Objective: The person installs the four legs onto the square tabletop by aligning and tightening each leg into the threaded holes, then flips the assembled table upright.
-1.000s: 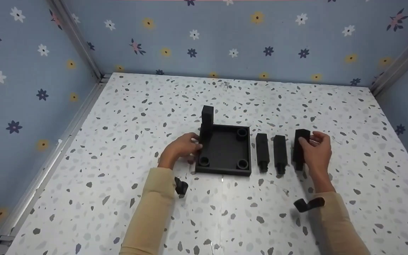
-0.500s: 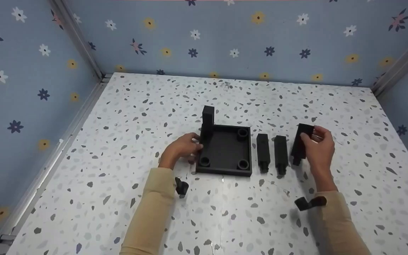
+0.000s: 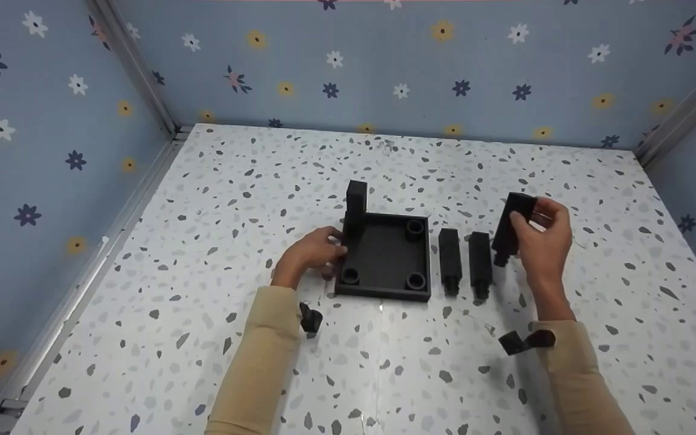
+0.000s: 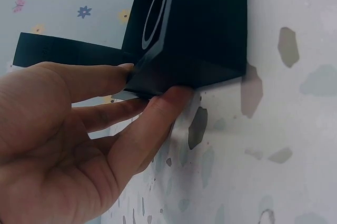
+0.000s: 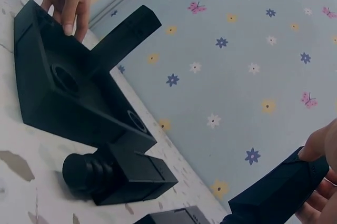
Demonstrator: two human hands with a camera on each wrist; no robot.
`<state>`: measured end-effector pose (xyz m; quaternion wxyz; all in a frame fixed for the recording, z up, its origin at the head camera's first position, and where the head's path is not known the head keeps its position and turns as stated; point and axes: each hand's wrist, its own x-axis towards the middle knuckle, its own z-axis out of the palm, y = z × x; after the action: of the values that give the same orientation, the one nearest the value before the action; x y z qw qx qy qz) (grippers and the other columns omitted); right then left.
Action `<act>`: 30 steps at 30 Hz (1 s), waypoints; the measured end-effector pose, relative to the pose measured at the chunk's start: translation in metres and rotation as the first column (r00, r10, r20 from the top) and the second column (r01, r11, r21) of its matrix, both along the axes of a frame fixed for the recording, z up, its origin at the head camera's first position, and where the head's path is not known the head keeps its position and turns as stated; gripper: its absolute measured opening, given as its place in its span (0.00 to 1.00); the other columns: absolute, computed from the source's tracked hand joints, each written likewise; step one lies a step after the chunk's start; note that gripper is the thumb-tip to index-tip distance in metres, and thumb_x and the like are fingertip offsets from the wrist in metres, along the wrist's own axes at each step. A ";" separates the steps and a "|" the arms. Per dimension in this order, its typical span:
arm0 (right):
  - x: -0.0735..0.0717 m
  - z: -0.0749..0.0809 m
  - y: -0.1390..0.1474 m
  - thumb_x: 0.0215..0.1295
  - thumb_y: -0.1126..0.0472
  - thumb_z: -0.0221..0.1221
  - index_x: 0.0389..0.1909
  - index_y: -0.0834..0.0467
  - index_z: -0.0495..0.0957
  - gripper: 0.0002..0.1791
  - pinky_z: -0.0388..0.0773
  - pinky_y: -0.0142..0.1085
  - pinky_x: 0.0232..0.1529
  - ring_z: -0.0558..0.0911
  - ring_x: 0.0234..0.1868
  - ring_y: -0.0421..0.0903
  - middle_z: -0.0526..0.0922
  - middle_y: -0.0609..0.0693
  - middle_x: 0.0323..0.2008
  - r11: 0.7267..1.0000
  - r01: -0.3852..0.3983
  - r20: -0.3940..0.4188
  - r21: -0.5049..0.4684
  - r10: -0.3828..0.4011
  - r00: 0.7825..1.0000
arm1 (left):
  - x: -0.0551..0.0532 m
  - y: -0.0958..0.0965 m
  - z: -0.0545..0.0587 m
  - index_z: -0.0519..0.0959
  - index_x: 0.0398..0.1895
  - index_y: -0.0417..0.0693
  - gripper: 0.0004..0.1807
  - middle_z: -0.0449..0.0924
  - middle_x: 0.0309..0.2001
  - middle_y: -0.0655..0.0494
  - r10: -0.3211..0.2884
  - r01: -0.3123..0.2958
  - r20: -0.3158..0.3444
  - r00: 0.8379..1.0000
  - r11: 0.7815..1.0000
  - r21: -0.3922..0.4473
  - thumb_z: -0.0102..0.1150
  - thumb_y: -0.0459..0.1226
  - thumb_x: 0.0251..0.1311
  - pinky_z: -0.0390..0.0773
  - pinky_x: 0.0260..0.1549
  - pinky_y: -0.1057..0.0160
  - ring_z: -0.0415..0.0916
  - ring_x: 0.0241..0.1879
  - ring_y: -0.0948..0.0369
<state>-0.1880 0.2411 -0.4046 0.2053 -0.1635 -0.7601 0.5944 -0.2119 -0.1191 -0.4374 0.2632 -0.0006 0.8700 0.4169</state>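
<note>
My left hand [image 3: 313, 249] pinches the left wall of a black square tray-like base [image 3: 387, 257], thumb on the inside and fingers outside. In the left wrist view those fingers [image 4: 158, 113] sit under its edge. One square black leg [image 3: 356, 199] stands upright in the base's far left corner; the other corners hold round sockets [image 3: 415, 281]. My right hand [image 3: 544, 238] grips a loose black leg [image 3: 511, 225] between thumb and fingers. That leg is raised and tilted, its threaded end pointing down and left.
Two more black legs, the nearer [image 3: 449, 260] and the farther [image 3: 480, 264] from the base, lie side by side between base and right hand, threaded ends toward me. The speckled white table [image 3: 384, 362] meets flowered blue panels [image 3: 372, 66] at the back and sides.
My right hand has lifted the leg off the table, moving it away from me and tipping its threaded end leftward. The left hand and the base have stayed in place.
</note>
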 end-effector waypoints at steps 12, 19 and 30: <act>-0.003 0.007 -0.019 0.58 0.69 0.63 0.55 0.60 0.68 0.24 0.75 0.34 0.55 0.74 0.54 0.45 0.71 0.49 0.51 0.995 -0.082 -0.189 -0.057 0.070 0.980 | 0.000 0.001 -0.001 0.66 0.66 0.45 0.24 0.79 0.48 0.45 0.019 -0.020 0.026 0.999 0.999 0.025 0.52 0.40 0.67 0.75 0.50 0.57 0.79 0.46 0.54; -0.005 0.007 -0.031 0.57 0.71 0.63 0.53 0.62 0.67 0.23 0.76 0.34 0.54 0.75 0.51 0.45 0.72 0.49 0.48 0.991 -0.128 -0.262 -0.046 0.111 0.959 | 0.000 0.000 -0.001 0.66 0.66 0.46 0.25 0.79 0.50 0.45 0.000 0.000 0.011 1.000 1.000 -0.012 0.51 0.41 0.67 0.72 0.55 0.54 0.78 0.48 0.54; -0.009 0.005 -0.047 0.57 0.72 0.62 0.54 0.65 0.65 0.25 0.76 0.37 0.55 0.74 0.51 0.45 0.71 0.50 0.47 0.978 -0.207 -0.332 -0.034 0.184 0.925 | 0.002 0.001 0.000 0.66 0.66 0.45 0.24 0.79 0.48 0.45 0.019 -0.019 0.017 1.000 1.000 0.006 0.51 0.40 0.68 0.75 0.50 0.56 0.78 0.46 0.55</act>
<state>-0.1973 0.1937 -0.3999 0.2624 0.0070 -0.7074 0.6563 -0.2100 -0.1179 -0.4374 0.2666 -0.0115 0.8665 0.4219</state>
